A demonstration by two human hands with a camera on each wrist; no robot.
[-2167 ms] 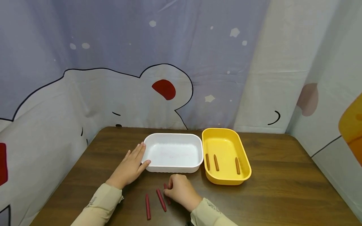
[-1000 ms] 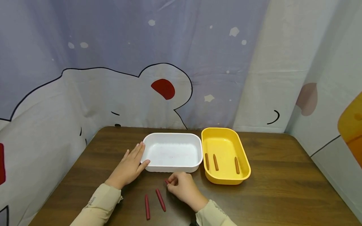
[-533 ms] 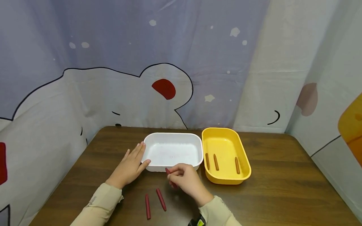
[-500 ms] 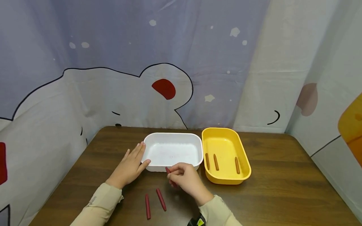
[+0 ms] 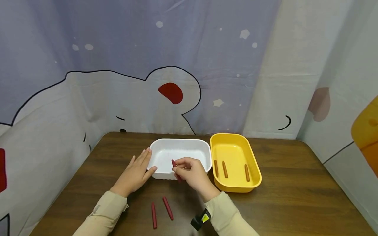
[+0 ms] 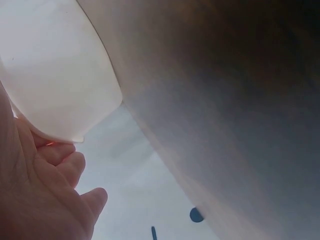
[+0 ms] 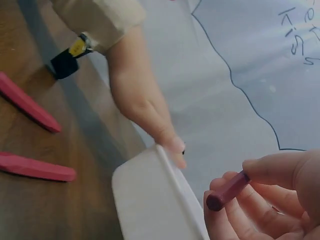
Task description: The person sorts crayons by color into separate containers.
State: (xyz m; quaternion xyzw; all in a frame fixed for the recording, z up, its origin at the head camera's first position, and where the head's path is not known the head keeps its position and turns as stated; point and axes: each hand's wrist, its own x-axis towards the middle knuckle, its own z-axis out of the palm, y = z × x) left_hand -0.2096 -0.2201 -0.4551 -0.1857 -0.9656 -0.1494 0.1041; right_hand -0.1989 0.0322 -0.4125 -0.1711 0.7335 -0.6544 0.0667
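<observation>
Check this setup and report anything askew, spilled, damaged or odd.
Nothing stands out. The white tray and yellow tray sit upright, with no visible spill or damage. Two red crayons lie loose on the table at slightly different angles, but look whole; the right hand pinches a third crayon.

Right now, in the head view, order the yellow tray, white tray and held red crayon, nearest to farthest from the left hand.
1. White tray: touching the left hand.
2. Held red crayon: in the right hand.
3. Yellow tray: farther right.
</observation>
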